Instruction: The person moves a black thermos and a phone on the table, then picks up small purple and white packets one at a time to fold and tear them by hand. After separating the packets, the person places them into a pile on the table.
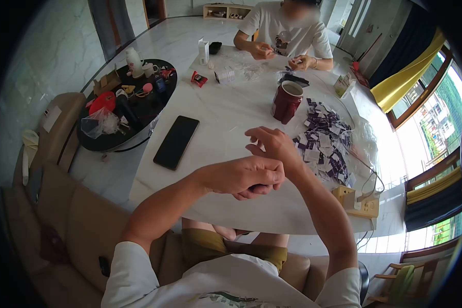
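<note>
Head view, looking down over a white marble worktop (226, 110) from a tan sofa (82, 226). The left hand (246, 177) hovers just inside the near edge, its grip curled tight into a fist; whether anything is inside is hidden. The right hand (273, 146) is raised just beyond it with its back to the camera and its fingers bent, so I cannot tell whether its grip is together or apart.

Just right of the right hand lies a pile of small purple and white packets (326, 141). It is spread on clear plastic and runs along the right side, close to that edge. At the near right corner a power strip (357, 201) sits at the rim with its cables hanging over.

Open room lies on the left. Bare marble runs between the hands and a black phone (176, 142), which lies flat near the left edge, and continues up the middle.

A red mug (286, 102) stands upright beyond the pile, filled almost to the brim with a pale drink. Across the worktop, another person's hands (262, 50) work over small clear bits. Off the left edge, a round black side table (138, 110) holds a clear bag of white pieces (100, 123) among clutter.
</note>
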A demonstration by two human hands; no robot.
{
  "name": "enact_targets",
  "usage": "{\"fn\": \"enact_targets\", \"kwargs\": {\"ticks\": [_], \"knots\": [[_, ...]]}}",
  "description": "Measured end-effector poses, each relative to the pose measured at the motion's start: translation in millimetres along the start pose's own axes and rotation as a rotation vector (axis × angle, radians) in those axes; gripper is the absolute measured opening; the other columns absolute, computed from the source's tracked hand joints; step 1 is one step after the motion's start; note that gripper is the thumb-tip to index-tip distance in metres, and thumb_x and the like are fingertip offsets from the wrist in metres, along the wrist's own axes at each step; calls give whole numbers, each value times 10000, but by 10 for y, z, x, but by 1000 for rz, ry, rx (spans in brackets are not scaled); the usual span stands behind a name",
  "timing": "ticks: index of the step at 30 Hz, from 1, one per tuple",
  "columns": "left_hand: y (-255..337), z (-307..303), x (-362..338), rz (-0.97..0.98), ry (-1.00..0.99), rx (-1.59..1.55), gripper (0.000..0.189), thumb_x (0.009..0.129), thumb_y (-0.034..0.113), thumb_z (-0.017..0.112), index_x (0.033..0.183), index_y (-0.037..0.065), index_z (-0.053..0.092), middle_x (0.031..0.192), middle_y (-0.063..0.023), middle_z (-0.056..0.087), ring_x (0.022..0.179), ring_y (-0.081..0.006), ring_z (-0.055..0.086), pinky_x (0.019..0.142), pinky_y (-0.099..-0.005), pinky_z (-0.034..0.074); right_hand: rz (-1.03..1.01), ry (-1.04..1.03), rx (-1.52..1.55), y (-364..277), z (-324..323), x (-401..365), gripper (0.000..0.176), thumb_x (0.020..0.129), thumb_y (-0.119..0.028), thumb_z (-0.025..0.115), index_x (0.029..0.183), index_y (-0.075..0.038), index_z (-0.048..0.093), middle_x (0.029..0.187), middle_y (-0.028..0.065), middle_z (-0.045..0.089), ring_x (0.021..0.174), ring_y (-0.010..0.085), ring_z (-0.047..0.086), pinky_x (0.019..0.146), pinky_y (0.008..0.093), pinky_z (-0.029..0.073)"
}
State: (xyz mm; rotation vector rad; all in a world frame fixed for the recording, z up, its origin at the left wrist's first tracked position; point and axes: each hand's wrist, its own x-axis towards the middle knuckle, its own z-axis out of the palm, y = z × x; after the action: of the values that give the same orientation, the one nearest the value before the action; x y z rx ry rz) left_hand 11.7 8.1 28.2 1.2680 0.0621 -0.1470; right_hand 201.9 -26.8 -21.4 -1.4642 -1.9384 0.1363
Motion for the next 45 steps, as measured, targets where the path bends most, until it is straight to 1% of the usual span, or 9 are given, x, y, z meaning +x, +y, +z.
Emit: {"fn": "enact_targets", "kwargs": {"ticks": [6,8,13,17,24,27,29,32,45], "knots": [[-183,154,-322,143,561,-93,231,1113,251,485,988,67,546,875,-43,588,554,-33,382,432,-196,288,135,184,179,-242,-249,-139,173,908,-64,727,1066,6,726,962,143,749,821,259,740,726,346,563],[-409,81,-305,149,702,-162,182,1107,204,483,1164,66,588,965,-66,628,581,-42,416,472,-208,348,230,270,189,-277,-336,-261,164,909,-69,733,1052,11,730,937,137,749,802,260,732,732,347,564],[-585,138,-284,255,971,-277,288,1091,159,487,1357,90,575,990,-51,628,586,-41,411,516,-226,381,88,-14,37,-721,-502,-729,289,866,-124,777,1134,-33,717,1125,144,721,960,289,704,861,390,546],[-827,89,-556,372,1114,-319,233,1086,207,518,1257,72,603,842,-4,564,560,-41,373,499,-229,333,-35,-91,-158,-935,-284,-1320,319,847,-187,793,1137,-80,715,1260,114,670,1164,287,639,1031,508,451],[-1036,213,-518,492,1134,-177,287,1101,281,504,975,47,611,774,19,501,548,-39,357,495,-234,329,137,12,-557,-539,-230,-1265,335,853,-132,764,1176,-76,693,1290,129,639,1221,321,589,1115,588,345],[-1079,216,-567,490,1111,-104,323,1107,284,491,936,37,606,742,20,481,548,-41,355,500,-239,339,170,230,-271,-746,-782,-917,369,867,-42,749,1234,-34,705,1303,189,668,1229,369,623,1066,461,472],[-1063,241,-574,500,1119,-100,321,1108,278,488,935,34,606,726,20,473,546,-43,354,500,-240,340,185,476,3,-970,-1309,-799,423,951,-204,702,1306,24,662,1343,200,671,1246,330,649,1059,436,481],[-1059,251,-569,507,1110,-103,304,1107,258,493,943,31,612,718,21,469,544,-42,354,501,-241,339,-51,793,15,-1178,-2043,-798,418,954,-203,698,1303,26,662,1332,197,673,1228,323,652,1047,430,485],[-1099,276,-575,446,1056,-73,275,1098,255,523,976,36,636,698,45,447,563,-28,343,515,-222,340,-169,512,-193,-1442,-2435,-552,398,965,-196,682,1289,35,662,1287,182,685,1151,292,666,997,404,506]]}}
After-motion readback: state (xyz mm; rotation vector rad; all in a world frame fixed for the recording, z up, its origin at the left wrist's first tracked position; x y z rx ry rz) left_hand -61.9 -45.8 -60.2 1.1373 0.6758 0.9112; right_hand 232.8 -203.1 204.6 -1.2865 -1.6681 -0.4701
